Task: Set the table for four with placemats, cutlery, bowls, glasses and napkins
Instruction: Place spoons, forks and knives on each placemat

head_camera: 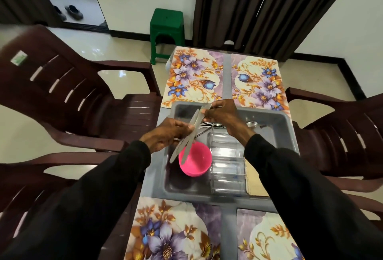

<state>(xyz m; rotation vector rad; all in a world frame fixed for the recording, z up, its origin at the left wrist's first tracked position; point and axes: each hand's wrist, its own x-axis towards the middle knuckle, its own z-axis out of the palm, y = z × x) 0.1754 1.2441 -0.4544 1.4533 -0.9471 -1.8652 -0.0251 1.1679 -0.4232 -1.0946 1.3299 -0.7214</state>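
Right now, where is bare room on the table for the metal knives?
Bare: the far-left floral placemat and far-right floral placemat beyond the grey plastic tray, and both near placemats. Crowded: the tray, with pink plastic bowl, clear glasses, metal spoons; left hand and right hand hold knives above it.

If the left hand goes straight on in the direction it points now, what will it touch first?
Most likely the right hand, which pinches the upper ends of the knives that the left hand grips. Below that line lie spoons in the grey tray, but heights are hard to judge.
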